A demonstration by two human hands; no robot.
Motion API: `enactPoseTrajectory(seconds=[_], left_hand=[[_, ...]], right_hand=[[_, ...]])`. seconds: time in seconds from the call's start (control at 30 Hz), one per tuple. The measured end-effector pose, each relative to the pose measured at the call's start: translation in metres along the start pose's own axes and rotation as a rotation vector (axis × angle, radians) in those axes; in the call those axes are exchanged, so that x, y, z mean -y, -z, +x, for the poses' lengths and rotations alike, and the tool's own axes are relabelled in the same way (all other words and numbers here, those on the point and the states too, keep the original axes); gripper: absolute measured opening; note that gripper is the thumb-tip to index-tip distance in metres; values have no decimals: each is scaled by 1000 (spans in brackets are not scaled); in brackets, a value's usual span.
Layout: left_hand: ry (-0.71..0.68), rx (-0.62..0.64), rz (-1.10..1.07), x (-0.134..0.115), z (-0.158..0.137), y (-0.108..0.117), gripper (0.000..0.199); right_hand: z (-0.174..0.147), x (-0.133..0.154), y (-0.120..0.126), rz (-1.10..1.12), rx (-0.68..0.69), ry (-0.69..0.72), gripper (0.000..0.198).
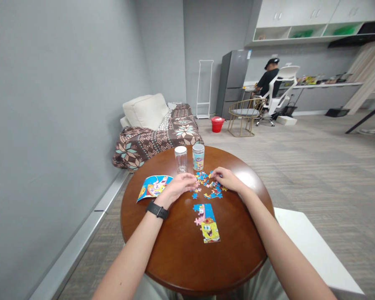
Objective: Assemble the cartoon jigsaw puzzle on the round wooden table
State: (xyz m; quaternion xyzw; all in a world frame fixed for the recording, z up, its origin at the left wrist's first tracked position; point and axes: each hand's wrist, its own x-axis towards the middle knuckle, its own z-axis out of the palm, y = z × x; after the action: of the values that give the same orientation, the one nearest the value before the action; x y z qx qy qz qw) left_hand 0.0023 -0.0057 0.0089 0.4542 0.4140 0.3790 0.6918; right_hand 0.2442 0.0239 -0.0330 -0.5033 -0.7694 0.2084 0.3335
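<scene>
A loose pile of jigsaw puzzle pieces [203, 178], blue, pink and yellow, lies on the round brown table [175, 254]. At its left edge is my left hand [183, 184], a black watch on the wrist, fingers loosely stretched and apart. My right hand [227, 179] reaches over the right side of the pile, its fingers bent together at a small yellow puzzle piece [210, 176]. Nearer to me lies a partly joined puzzle [208, 225] with a yellow cartoon face, a pink figure and an uneven left edge. Left of my left hand is a curled picture sheet [154, 186].
Behind the pile stand a clear jar with a white lid [181, 160] and a printed jar with a silvery lid [198, 157]. Beyond the table are a covered sofa [162, 129], a red bucket [217, 124], a gold-framed chair [245, 112] and a seated person [268, 81].
</scene>
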Motion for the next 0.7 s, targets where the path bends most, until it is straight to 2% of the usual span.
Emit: enactPoseTrajectory(seconds=[0.17,0.3,0.43,0.6,0.7], left_hand=[[-5,1,13,-1,-1,-1,30],[19,-17,8,-1,-1,-2,21],[10,-29,-9,-1,0,-2,26],[16,-30,5,-2,0,-2,16],[7,-28,16,-2,-1,-2,21]], right_hand=[[0,1,0,-2,13,-12,29],[0,2,1,2,18,-26,29],[0,0,0,15,19,-22,29],[0,-1,0,18,15,-14,28],[0,-2,0,0,19,-11,29]])
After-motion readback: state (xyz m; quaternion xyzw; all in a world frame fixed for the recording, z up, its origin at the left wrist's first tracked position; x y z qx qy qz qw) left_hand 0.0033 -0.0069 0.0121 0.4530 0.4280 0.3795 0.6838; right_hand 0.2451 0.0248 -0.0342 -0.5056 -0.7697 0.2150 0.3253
